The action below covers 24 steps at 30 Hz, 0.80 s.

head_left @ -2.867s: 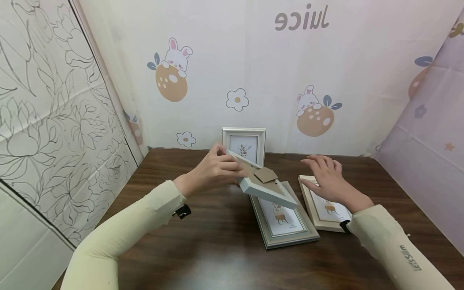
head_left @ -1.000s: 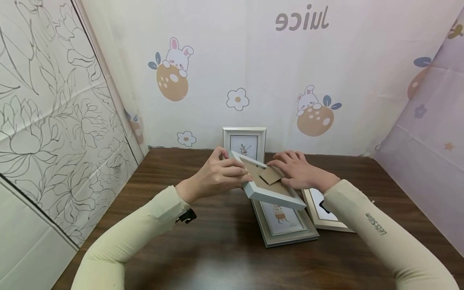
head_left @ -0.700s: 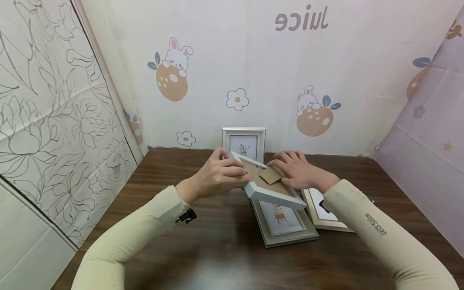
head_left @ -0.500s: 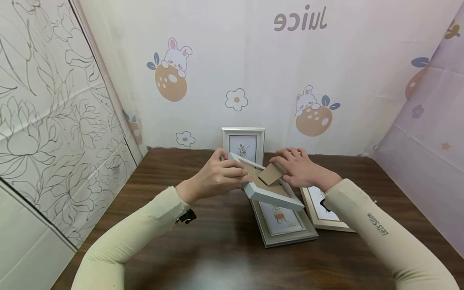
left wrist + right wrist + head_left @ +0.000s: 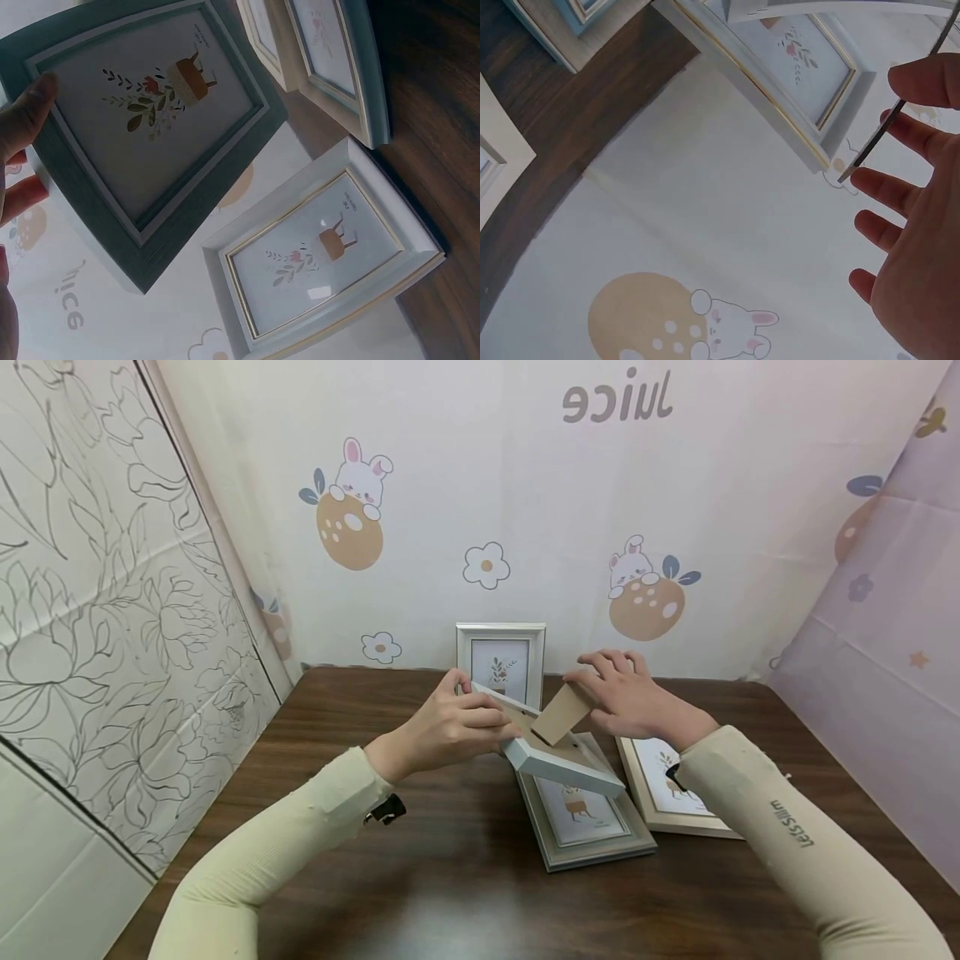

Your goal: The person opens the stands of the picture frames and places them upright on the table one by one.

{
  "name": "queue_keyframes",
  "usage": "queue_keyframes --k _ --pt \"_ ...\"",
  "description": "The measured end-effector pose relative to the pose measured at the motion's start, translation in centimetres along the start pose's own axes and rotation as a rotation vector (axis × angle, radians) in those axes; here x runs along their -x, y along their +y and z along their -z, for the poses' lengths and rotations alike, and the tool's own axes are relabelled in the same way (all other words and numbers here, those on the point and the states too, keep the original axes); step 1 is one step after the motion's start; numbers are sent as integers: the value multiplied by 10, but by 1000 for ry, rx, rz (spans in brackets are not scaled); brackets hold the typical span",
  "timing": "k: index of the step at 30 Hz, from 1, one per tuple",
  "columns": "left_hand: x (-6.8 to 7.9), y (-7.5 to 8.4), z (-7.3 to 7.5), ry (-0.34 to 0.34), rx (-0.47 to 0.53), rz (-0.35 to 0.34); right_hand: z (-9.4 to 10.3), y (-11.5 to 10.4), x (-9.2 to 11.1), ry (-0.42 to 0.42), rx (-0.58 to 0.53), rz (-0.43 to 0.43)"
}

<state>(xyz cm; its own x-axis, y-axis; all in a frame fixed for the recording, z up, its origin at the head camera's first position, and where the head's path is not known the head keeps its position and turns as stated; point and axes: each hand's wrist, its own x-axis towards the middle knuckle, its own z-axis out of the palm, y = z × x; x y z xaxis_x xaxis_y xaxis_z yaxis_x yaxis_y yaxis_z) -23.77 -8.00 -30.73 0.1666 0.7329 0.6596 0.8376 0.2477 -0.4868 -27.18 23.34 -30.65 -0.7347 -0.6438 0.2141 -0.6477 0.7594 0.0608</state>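
A: How's the held frame [image 5: 567,757] look?
B: Blue-green rim, pale inner lip, potted-plant print with a red flower. Tan backing, flap [image 5: 564,714] angled off it.
A: Where?
B: Back-side up, tilted over the surface [image 5: 420,877], nearer its far edge, above the flat grey-beige frame [image 5: 587,814].
A: Hands?
B: Left hand [image 5: 453,727] grips one end, right hand [image 5: 636,697] pinches the flap.

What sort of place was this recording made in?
Probably an indoor corner set up for filming: a dark wood-grain table, several picture frames at hand, and a creased backdrop printed with cartoon rabbits.
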Motion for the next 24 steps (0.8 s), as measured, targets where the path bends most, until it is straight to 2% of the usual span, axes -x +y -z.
queue_keyframes --k 6,14,24 --pt "-1 1 0 -1 -4 2 0 0 0 -1 -11 -11" --pt "-3 2 1 24 -3 -1 -9 0 0 -47 -50 -19" --pt "-3 1 2 32 -12 -7 -15 1 0 -50 -68 -6"
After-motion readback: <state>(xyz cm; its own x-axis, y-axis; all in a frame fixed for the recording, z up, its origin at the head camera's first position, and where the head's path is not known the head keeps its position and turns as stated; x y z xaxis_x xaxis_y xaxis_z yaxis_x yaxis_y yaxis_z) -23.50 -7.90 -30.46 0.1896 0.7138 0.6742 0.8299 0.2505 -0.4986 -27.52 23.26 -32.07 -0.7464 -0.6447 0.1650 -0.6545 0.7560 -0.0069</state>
